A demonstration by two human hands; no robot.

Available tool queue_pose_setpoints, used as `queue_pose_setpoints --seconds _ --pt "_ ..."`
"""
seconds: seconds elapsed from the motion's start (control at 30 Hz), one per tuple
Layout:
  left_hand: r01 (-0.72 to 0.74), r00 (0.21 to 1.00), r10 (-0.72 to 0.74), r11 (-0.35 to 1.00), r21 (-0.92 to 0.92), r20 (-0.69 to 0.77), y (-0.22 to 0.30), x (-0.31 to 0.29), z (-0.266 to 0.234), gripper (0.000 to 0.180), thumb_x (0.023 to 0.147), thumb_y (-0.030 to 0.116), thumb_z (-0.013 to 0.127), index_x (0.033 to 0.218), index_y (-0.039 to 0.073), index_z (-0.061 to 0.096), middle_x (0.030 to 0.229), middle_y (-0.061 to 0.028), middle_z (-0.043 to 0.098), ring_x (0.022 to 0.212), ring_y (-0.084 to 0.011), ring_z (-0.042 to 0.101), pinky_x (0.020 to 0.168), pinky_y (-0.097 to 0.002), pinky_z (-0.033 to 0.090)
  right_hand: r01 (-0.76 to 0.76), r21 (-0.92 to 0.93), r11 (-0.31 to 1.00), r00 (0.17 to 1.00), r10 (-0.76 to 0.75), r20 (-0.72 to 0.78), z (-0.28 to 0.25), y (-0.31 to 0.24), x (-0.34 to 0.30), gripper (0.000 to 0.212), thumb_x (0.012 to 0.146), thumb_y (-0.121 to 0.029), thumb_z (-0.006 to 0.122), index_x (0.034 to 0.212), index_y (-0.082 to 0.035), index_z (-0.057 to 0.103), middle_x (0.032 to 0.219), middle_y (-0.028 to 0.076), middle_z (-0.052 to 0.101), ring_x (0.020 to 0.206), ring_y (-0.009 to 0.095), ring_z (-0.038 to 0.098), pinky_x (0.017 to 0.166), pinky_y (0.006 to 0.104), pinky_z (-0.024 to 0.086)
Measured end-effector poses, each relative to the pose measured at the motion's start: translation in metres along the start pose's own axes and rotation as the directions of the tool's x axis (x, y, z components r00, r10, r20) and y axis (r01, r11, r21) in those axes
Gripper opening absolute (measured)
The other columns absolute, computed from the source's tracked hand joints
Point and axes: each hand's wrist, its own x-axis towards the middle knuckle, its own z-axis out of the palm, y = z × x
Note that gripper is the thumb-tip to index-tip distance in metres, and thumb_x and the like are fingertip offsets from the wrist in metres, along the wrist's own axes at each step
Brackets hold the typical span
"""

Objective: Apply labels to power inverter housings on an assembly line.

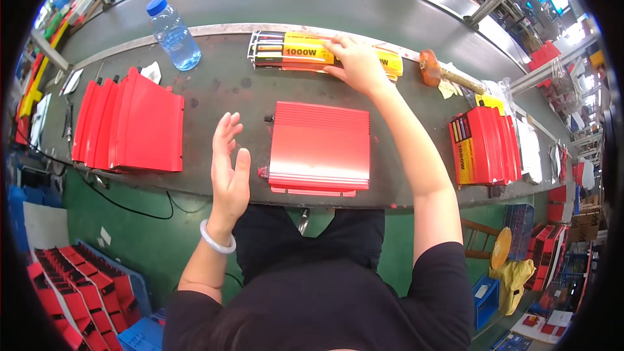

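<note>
A red ribbed metal case (320,146) lies flat on the dark workbench in front of me, with a black knob and a red terminal on its left side. Just left of it, my left hand (229,169) is raised, fingers stretched out and holding nothing. My right hand (359,64) reaches past the case to a stack of yellow-and-black printed labels (286,51) at the bench's far side. Its fingers and thumb bend over opposite long edges of the top label; the palm side is hidden.
Several red cases (146,123) stand at the left, near a water bottle (175,36) with a blue cap. More red cases (487,146) with a yellow label stand at the right. An orange-headed mallet (430,68) lies beyond. A wooden stool (499,248) stands below right.
</note>
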Motion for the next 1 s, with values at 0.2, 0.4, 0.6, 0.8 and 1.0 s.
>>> queue_pose_setpoints --seconds 0.2,0.4,0.6,0.8,1.0 --pt "0.076 0.997 -0.076 0.99 -0.122 0.004 -0.012 0.037 -0.009 0.05 0.101 0.025 0.046 0.144 0.003 0.033 0.138 -0.0117 0.045 0.122 -0.0188 0.046 0.105 -0.0324 0.034 0.072 -0.051 0.996 0.996 -0.075 -0.058 0.023 0.003 -0.005 0.014 0.087 -0.022 0.06 0.091 -0.009 0.06 0.087 0.006 0.062 0.08 0.024 0.065 0.065 0.0373 0.053" --pt "0.356 0.934 -0.328 0.884 -0.303 0.143 -0.029 0.103 0.006 0.053 0.101 0.038 0.047 0.138 0.001 0.041 0.129 -0.0124 0.054 0.116 -0.0194 0.053 0.099 -0.0311 0.04 0.056 -0.128 0.99 0.997 -0.063 -0.05 0.027 0.015 -0.01 0.006 0.082 -0.012 0.059 0.08 -0.006 0.058 0.077 0.007 0.063 0.069 0.027 0.063 0.06 0.0376 0.051" --pt "0.597 0.799 -0.51 0.619 -0.51 0.317 -0.059 0.144 0.023 0.041 0.097 0.034 0.056 0.122 0.002 0.053 0.117 -0.0144 0.063 0.1 -0.0186 0.064 0.081 -0.0279 0.051 0.042 -0.014 0.999 0.982 -0.044 -0.182 0.021 0.007 -0.015 0.005 0.081 -0.011 0.06 0.08 -0.006 0.058 0.079 0.007 0.063 0.072 0.028 0.063 0.063 0.0379 0.05" --pt "0.592 0.791 -0.555 0.59 -0.549 0.256 -0.067 0.15 0.026 0.021 0.094 0.019 0.06 0.109 0.005 0.058 0.102 -0.0083 0.068 0.084 -0.0121 0.063 0.072 -0.0236 0.051 -0.029 0.069 0.997 0.983 0.041 -0.177 0.013 0.001 -0.022 0.008 0.081 -0.01 0.062 0.088 -0.006 0.062 0.092 0.007 0.067 0.082 0.027 0.066 0.071 0.0365 0.052" --pt "0.598 0.799 -0.536 0.66 -0.455 0.272 -0.064 0.15 0.021 0.021 0.092 0.017 0.062 0.109 0.005 0.06 0.097 -0.0046 0.069 0.081 -0.008 0.061 0.069 -0.0212 0.047 -0.009 0.082 0.997 0.973 0.028 -0.228 0.012 0.002 -0.024 0.007 0.081 -0.011 0.062 0.086 -0.007 0.06 0.088 0.006 0.064 0.078 0.027 0.064 0.065 0.0367 0.051"
